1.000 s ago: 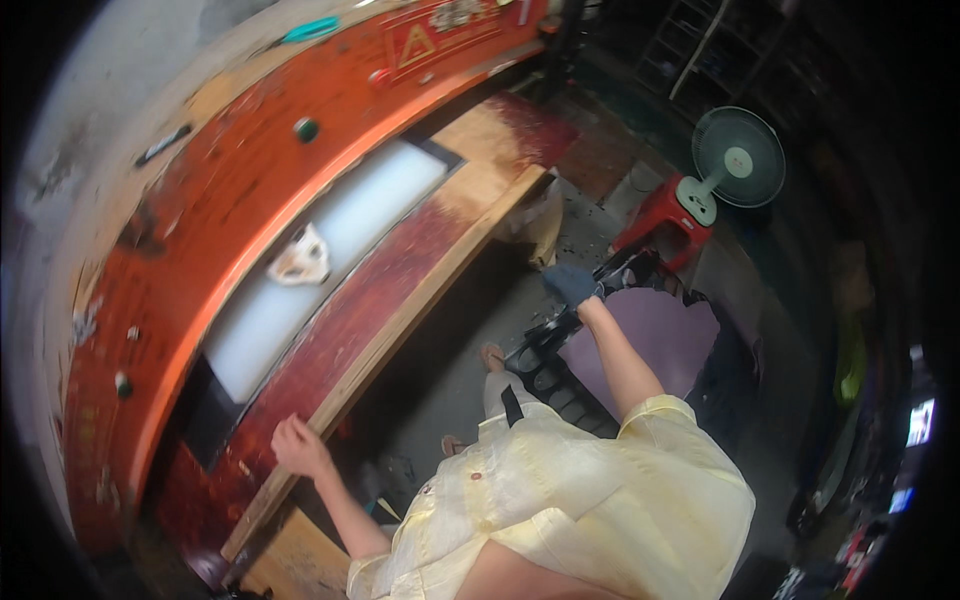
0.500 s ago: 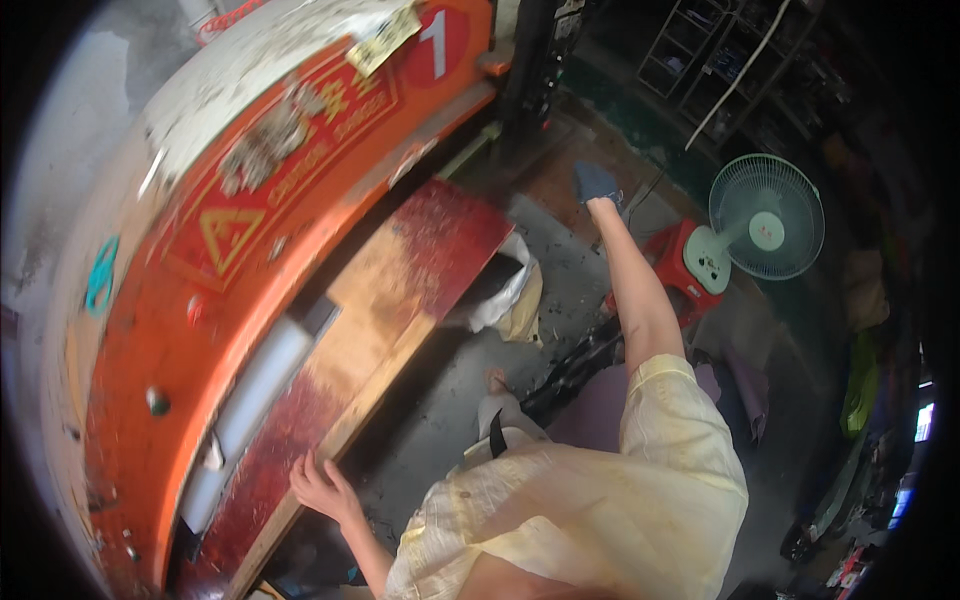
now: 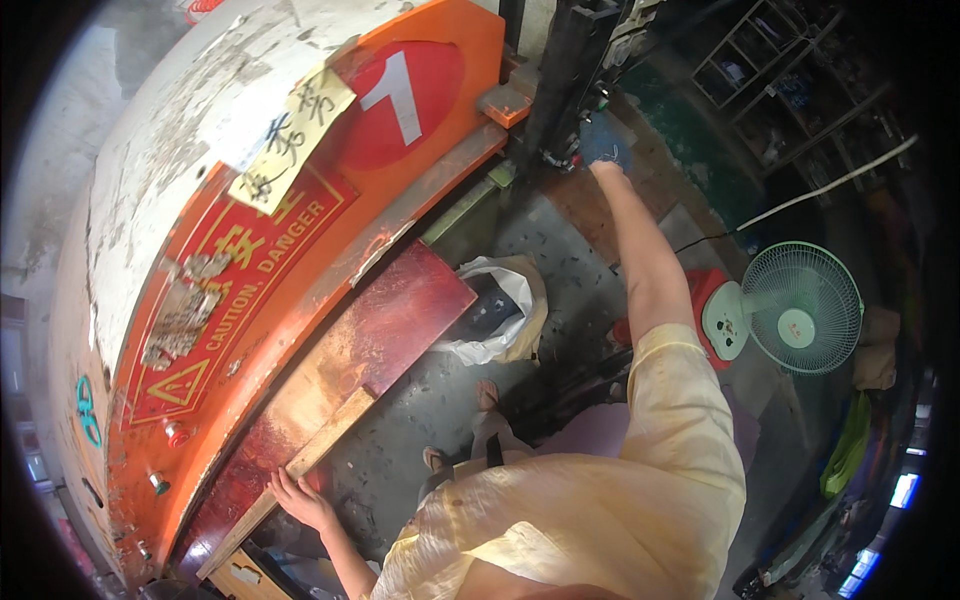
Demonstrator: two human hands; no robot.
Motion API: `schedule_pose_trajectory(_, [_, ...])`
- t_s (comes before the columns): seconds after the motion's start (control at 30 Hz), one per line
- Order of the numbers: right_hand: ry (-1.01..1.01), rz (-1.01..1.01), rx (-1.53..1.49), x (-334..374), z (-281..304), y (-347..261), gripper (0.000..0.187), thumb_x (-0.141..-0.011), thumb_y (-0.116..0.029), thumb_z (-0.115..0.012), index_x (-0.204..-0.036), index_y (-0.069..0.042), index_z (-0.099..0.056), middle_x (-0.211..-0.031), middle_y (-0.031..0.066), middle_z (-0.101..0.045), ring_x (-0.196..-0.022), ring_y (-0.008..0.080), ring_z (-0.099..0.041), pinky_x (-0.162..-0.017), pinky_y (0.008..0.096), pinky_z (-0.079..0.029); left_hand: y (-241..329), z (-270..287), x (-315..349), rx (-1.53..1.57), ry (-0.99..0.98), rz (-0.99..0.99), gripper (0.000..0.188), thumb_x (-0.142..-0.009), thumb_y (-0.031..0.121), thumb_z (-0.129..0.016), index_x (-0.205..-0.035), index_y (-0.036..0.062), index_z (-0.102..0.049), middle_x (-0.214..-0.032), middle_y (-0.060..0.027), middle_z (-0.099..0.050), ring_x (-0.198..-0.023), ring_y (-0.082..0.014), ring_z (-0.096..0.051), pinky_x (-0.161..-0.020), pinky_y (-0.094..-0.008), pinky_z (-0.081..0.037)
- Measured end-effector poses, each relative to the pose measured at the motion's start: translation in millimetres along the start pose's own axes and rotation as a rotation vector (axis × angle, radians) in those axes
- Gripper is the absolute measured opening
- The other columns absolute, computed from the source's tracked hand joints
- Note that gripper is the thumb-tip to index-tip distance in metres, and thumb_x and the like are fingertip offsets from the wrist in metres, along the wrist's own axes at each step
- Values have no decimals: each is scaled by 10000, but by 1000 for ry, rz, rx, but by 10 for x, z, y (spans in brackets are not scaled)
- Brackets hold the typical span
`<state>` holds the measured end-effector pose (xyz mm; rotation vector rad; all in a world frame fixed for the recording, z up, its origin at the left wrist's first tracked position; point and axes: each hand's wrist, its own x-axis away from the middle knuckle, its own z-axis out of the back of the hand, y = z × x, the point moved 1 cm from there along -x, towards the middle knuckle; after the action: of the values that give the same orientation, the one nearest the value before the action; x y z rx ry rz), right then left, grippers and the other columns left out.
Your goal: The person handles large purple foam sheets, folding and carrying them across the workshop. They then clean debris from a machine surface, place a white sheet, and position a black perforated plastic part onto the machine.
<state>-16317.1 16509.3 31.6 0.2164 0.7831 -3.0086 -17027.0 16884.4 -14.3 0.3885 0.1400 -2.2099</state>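
My left hand [image 3: 302,502] is bare, its fingers loosely spread on the pale wooden strip [image 3: 330,430] along the near edge of a red-stained wooden bench [image 3: 415,295]. My right arm stretches far forward, and a blue glove or cloth [image 3: 604,140] covers that hand. The covered right hand is beside a dark upright post [image 3: 565,85] of the machine, near a small red part. Its fingers are hidden, and I cannot make out whether it touches or grips anything there. Behind the bench stands a large orange machine [image 3: 300,265] with a red and yellow warning panel.
A white-lined sack [image 3: 530,310] stands on the floor past the bench. To the right, a pale green fan [image 3: 800,310] is on a red stool [image 3: 705,285]. A metal rack [image 3: 770,60] is at the far right, and a pale cable [image 3: 830,185] crosses nearby.
My view has shifted, showing more of the machine's front. The covered right hand has moved forward to the dark post. My left hand stays on the bench edge.
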Motion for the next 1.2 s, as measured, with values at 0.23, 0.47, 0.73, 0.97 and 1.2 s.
schedule_pose_trajectory(0.23, [4,185,-74,-125,-51,90,405,-918,-401,-391,-1079,-87,-591,-1067,137,-639,-922,376,-607,-766,468,-477,-124,-162,-188,-12,-6,99,416,-964,322,-453,-1324,118,-489,-1343,-186,-429,-1245,-341,-412,-994,-394,-388])
schedule_pose_trajectory(0.47, [-308,-414,-1135,195,-400,370,311,-903,-337,-461,-970,-76,-615,-845,93,-662,-664,272,-611,-579,390,-468,-127,-199,-284,-52,109,117,357,-912,325,-556,-1210,135,-605,-1203,-137,-545,-1077,-296,-528,-881,-393,-445])
schedule_pose_trajectory(0.73, [-13,-187,-873,-89,-665,881,231,-870,-231,-494,-879,-49,-636,-757,72,-608,-618,167,-561,-531,327,-442,-82,-38,-299,4,111,310,378,-811,384,-673,-1036,80,-664,-987,-103,-612,-917,-281,-590,-794,-410,-468])
schedule_pose_trajectory(0.97, [8,-332,-1194,-187,-528,419,147,-799,-159,-565,-847,-33,-622,-751,90,-591,-630,204,-582,-544,338,-462,78,84,-396,-99,11,299,399,-840,412,-624,-1037,66,-657,-984,-145,-589,-886,-330,-585,-726,-432,-470])
schedule_pose_trajectory(1.2, [-20,53,-643,-217,-423,559,237,-816,-208,-616,-953,-14,-616,-907,111,-623,-794,214,-602,-654,342,-487,123,215,-471,-108,-155,360,415,-867,411,-592,-1087,63,-644,-1112,-131,-570,-951,-318,-582,-766,-421,-472])
